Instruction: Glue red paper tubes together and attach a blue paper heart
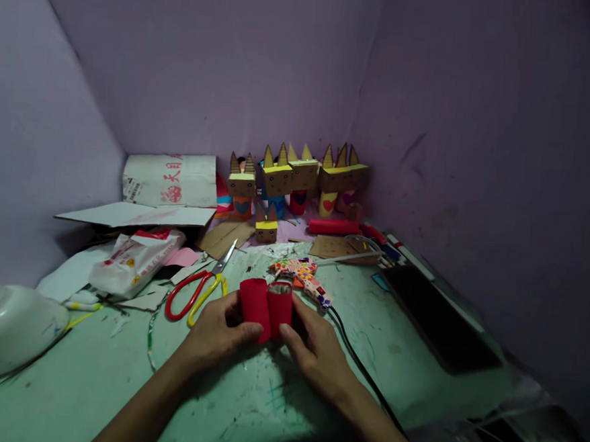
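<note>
Green work surface (312,411) against pale purple walls (296,66). The left hand (219,333) and right hand (319,347) grip red paper pieces (254,309), fingers closed around them, above the surface, near the scissors (210,282).

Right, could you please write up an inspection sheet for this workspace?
Surface: green tabletop, marked and stained, with small scraps.
Job's things: left red piece and right red piece, side by side; whether joined, cannot tell. Scissors lie beyond the left hand.
Clutter: white packet, printed cardboard, white pot at left; dark flat device at right.
Hands: left hand holds the left red piece, right hand the right one.
Cables: black cord runs from the patterned tool, passing behind the right forearm.
Surroundings: pale purple walls, smudged at right; box-headed figures before the back wall.
</note>
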### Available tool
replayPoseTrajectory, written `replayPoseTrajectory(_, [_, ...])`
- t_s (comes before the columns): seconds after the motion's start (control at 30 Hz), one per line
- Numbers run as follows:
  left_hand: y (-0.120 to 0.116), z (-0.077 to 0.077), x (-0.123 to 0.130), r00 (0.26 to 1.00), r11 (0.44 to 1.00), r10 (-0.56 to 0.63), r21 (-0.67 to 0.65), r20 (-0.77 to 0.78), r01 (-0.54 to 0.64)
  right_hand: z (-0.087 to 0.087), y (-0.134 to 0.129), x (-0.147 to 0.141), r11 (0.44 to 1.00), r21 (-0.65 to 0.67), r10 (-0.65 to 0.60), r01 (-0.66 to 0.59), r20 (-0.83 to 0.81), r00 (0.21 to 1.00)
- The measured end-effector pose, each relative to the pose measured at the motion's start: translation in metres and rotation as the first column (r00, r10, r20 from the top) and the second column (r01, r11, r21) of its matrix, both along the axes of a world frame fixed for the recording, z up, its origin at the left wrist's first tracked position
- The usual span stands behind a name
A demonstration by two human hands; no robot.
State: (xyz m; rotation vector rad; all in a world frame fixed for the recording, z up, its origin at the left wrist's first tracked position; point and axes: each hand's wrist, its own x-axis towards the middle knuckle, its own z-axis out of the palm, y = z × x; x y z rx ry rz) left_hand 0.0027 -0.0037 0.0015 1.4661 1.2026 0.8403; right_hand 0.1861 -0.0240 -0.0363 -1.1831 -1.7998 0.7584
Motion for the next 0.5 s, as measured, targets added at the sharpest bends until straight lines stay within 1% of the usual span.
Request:
replayPoseTrajectory(0.1, [0.001, 0.003, -0.001, 0.995, 0.999, -0.029, -0.013, 0.093, 0.030, 0.006, -0.001, 0.001, 0.998, -0.029, 0.061, -0.064, -0.104, 0.993])
replayPoseTrajectory(0.2, [0.001, 0.004, -0.002, 0.987, 0.997, -0.064, -0.029, 0.146, 0.069, 0.011, -0.001, 0.003, 0.992, -0.052, 0.104, -0.117, -0.199, 0.974])
replayPoseTrajectory(0.3, [0.002, 0.001, -0.002, 0.976, 0.992, -0.059, -0.093, 0.211, 0.080, 0.013, 0.000, 0.004, 0.984, -0.087, 0.122, -0.154, -0.294, 0.948])
replayPoseTrajectory(0.4, [0.001, -0.002, 0.003, 0.946, 0.976, -0.011, -0.203, 0.323, 0.080, 0.012, 0.002, 0.003, 0.981, -0.135, 0.083, -0.141, -0.366, 0.927])
replayPoseTrajectory(0.5, [-0.001, -0.003, 0.010, 0.894, 0.945, 0.066, -0.316, 0.442, 0.087, 0.012, 0.002, 0.003, 0.979, -0.192, -0.011, -0.063, -0.364, 0.931])
